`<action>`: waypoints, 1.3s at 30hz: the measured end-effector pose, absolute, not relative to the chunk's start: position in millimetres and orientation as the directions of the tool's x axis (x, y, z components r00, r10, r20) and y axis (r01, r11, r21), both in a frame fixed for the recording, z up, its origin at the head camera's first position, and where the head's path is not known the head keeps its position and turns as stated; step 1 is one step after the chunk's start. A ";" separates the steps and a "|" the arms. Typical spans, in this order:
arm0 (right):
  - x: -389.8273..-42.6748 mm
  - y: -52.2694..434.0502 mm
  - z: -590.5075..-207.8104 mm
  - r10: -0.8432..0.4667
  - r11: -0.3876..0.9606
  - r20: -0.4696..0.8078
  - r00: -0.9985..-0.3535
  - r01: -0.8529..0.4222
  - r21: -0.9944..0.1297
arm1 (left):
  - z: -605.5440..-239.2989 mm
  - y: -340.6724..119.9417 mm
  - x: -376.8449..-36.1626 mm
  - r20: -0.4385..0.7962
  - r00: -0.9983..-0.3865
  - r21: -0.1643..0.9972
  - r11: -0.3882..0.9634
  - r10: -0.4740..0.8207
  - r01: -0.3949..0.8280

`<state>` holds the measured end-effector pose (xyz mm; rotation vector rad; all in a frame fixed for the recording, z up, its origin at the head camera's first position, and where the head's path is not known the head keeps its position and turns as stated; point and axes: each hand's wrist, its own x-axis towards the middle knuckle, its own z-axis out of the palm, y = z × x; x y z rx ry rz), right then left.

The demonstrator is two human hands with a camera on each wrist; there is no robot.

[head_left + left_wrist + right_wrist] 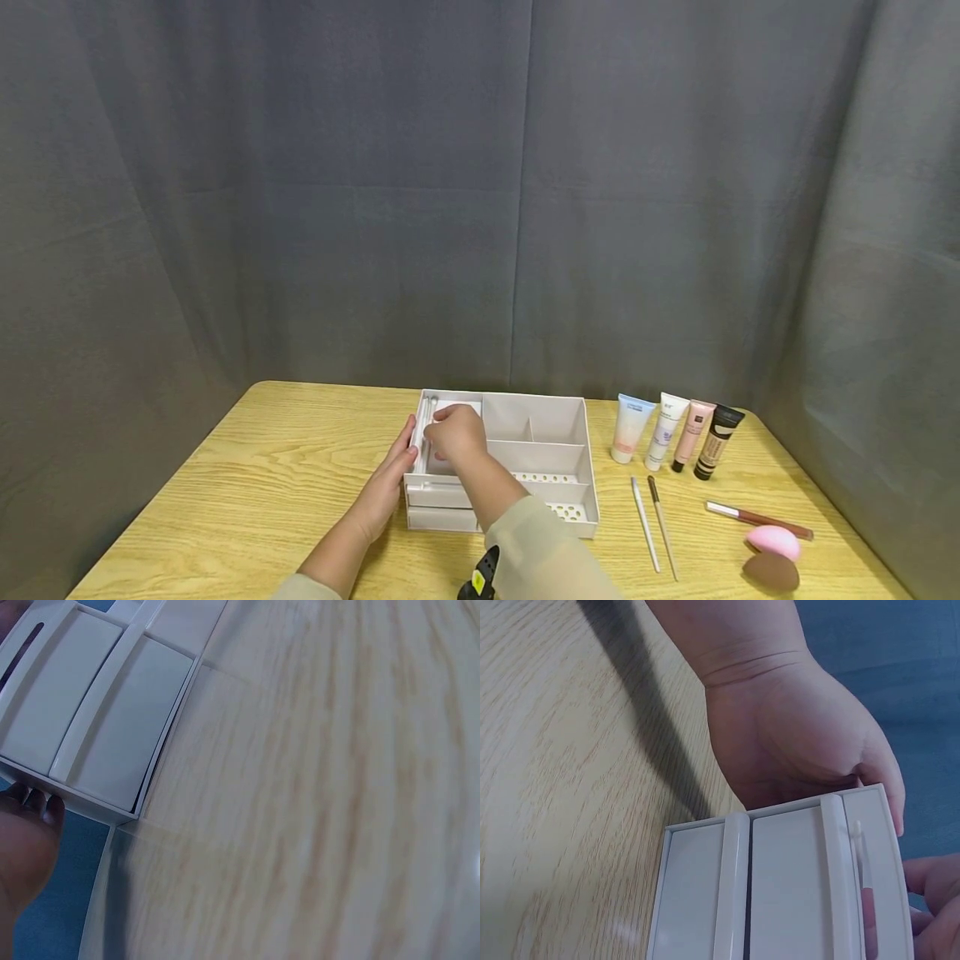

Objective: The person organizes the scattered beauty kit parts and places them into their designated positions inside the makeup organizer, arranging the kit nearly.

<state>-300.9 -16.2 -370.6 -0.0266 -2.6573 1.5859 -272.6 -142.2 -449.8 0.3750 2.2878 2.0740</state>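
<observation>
We see a white organiser box [551, 454] sitting mid-worktop [247, 492], near the front edge, two shallow drawers in its front face. Right hand [456, 433] is over the box's back-left compartment, fingers curled down into it; something pink [440, 455] shows under the fingers, but we can't tell if it's gripped. Left hand [393, 475] lies flat against the box's left wall, fingers straight, thumb over the rim, holding nothing. A thin white stick [427, 417] lies along the box's left edge.

To the right of the box: two slim brushes [652, 525] lie side by side on the worktop. Behind them, four tubes [675, 433] in a row, caps toward us. Further right, a brown pencil [757, 518], then a pink sponge [774, 540] touching a brown sponge [771, 572]. Grey curtain [480, 192] behind everything.
</observation>
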 end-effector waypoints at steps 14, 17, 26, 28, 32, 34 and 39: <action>-304.7 6.7 -358.6 0.016 0.442 0.068 -0.998 -0.054 -0.896 | -447.0 -141.9 -270.9 0.152 -0.968 0.984 0.066 0.198 0.168; -306.7 14.6 -358.2 0.012 0.398 0.056 -0.998 -0.046 -0.916 | -447.7 -142.5 -272.5 0.148 -0.969 0.985 0.063 0.198 0.163; -311.5 43.1 -362.6 -0.073 0.376 0.065 -0.995 -0.088 -0.922 | -448.1 -142.2 -273.2 0.147 -0.967 0.985 0.056 0.208 0.162; -311.3 50.0 -362.7 -0.086 0.371 0.071 -0.994 -0.098 -0.923 | -448.6 -142.4 -273.5 0.147 -0.967 0.985 0.055 0.210 0.162; -310.1 63.3 -362.7 -0.084 0.365 0.091 -0.992 -0.116 -0.924 | -449.3 -142.1 -273.5 0.150 -0.966 0.984 0.061 0.209 0.166; -309.3 70.1 -362.5 -0.075 0.373 0.098 -0.992 -0.119 -0.920 | -449.3 -141.7 -273.2 0.148 -0.967 0.984 0.064 0.207 0.165; -305.6 89.1 -362.6 -0.049 0.398 0.118 -0.992 -0.127 -0.909 | -449.4 -141.2 -272.2 0.143 -0.968 0.985 0.063 0.206 0.159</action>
